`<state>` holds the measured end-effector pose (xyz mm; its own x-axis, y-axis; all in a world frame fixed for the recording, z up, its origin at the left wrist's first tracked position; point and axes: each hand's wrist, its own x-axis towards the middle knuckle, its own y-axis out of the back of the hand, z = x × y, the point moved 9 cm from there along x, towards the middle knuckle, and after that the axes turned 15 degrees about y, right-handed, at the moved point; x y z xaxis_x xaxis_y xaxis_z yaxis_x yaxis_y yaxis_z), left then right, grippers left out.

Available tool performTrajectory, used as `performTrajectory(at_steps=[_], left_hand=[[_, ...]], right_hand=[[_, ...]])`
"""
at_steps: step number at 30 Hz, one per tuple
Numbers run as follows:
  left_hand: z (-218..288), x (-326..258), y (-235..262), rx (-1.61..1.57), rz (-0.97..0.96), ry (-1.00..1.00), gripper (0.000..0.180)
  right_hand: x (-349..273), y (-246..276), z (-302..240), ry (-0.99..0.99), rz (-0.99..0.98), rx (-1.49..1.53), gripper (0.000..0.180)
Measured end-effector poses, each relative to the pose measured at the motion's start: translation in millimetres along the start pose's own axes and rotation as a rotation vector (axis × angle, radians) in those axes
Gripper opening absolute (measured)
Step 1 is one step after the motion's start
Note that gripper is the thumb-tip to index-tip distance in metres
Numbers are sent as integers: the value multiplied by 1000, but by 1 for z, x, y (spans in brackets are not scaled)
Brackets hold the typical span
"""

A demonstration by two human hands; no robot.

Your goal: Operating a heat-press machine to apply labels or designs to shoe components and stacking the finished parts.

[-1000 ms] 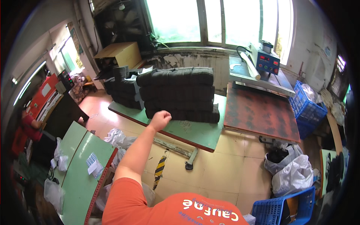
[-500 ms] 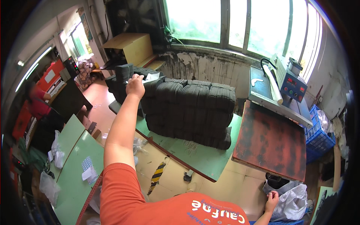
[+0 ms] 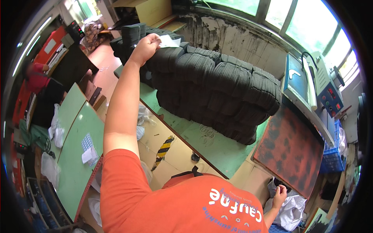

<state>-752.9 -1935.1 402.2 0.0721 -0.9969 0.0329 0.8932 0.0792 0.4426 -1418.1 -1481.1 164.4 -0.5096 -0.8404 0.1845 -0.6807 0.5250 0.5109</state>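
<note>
My left hand (image 3: pixel 147 49) reaches forward and pinches a white slip of paper (image 3: pixel 169 41). The slip is over the top of a long stack of black ribbed fabric bundles (image 3: pixel 217 81), with thin ties around some of them. This stack stands on a green table (image 3: pixel 182 125). Low at the right is my right hand (image 3: pixel 279 196), its fingers curled together above a white plastic bag (image 3: pixel 290 211). Whatever may be between those fingers is too small to make out.
Loose pale bands (image 3: pixel 207 133) lie on the table before the stack. A heat press machine (image 3: pixel 330 97) stands at right behind a red-black board (image 3: pixel 291 147), near a blue crate (image 3: pixel 334 159). Another green table (image 3: pixel 74 171) is at left. A person (image 3: pixel 40 79) works at the far left.
The view has tilted down and shifted closer to the stack. My left hand still holds the paper slip, now showing more of it. My right hand remains low near the white bag.
</note>
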Motion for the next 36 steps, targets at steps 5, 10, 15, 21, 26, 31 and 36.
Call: performTrajectory(at_steps=[5, 10, 15, 21, 26, 31, 36], left_hand=[[-6, 5, -15, -173, -20, 49, 9], [-36, -17, 25, -314, 118, 121, 7], [-26, -10, -7, -482, 86, -12, 9], [-33, -11, -7, -610, 30, 0, 10], [-51, -16, 23, -1129, -30, -64, 7], [-76, -69, 57, -1531, 61, -233, 15], [-292, -132, 45, -594, 561, 441, 9]], right_hand=[[82, -44, -188, 539, -41, 76, 11], [73, -178, -451, 1412, -443, -27, 29], [80, -314, -532, 1659, -525, -110, 34], [93, -432, -529, 1524, -694, -305, 52], [89, -436, -530, 1489, -676, -430, 60], [109, -431, -520, 1426, -637, -463, 60], [94, -431, -528, 1428, -654, -442, 60]])
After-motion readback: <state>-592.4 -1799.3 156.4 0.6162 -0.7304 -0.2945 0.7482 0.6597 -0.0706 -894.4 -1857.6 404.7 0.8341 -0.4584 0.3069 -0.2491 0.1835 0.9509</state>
